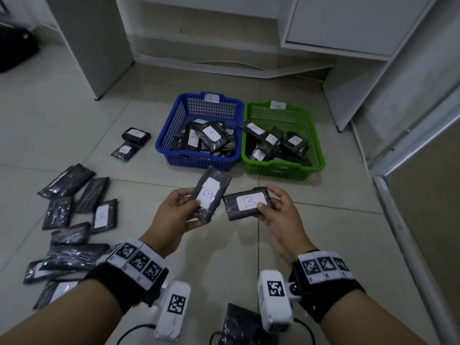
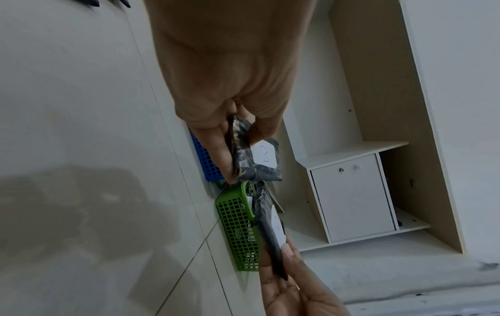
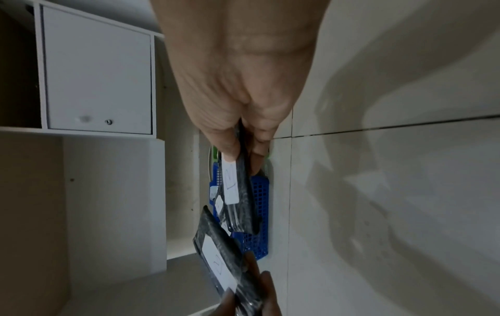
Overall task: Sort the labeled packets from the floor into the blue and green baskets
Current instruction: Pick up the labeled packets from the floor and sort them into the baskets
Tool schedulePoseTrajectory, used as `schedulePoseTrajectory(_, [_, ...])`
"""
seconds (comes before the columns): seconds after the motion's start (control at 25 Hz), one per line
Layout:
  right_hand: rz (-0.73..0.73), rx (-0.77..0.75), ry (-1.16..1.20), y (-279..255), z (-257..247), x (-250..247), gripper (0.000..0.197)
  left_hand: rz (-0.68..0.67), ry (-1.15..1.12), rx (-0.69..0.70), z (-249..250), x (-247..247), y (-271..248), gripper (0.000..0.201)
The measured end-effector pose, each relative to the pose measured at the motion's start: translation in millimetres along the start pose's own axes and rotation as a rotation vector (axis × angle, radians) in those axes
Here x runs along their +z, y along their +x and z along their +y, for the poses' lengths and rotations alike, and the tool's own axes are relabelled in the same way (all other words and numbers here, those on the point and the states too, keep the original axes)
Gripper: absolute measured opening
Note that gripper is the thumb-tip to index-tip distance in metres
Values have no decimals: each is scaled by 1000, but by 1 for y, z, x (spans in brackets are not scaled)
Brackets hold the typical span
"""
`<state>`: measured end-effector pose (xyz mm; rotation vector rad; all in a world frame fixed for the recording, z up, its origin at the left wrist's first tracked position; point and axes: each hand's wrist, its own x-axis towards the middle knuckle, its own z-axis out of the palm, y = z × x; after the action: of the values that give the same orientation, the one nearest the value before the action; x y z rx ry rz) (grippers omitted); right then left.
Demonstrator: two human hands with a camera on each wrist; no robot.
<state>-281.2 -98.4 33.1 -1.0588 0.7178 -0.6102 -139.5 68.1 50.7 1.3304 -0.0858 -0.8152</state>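
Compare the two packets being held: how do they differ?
The left hand's packet stands tilted, long side up, while the right hand's packet lies nearly level. The B on the left hand's packet reads sideways; on the right hand's packet it reads upright. The left hand holds its packet at the lower end, while the right hand holds its packet at the right end. Shared: dark wrapping, white label, letter B.

The small white paper tags (image 1: 211,97) on both baskets' far rims are too blurred to read. A black shiny plastic packet (image 1: 240,324) is cut by the bottom edge.
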Motion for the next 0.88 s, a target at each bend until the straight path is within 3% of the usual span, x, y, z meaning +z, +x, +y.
schedulePoseTrajectory(0.52, [119,-6,77,47,-26,-17,45,-42,13,-8,6,43,42,29])
schedulePoseTrajectory(0.68, [258,19,89,102,-48,-23,43,-52,-46,24,24,78,90,34])
schedulePoseTrajectory(0.88, [485,70,52,163,-68,-45,43,93,-119,-4,32,126,152,27])
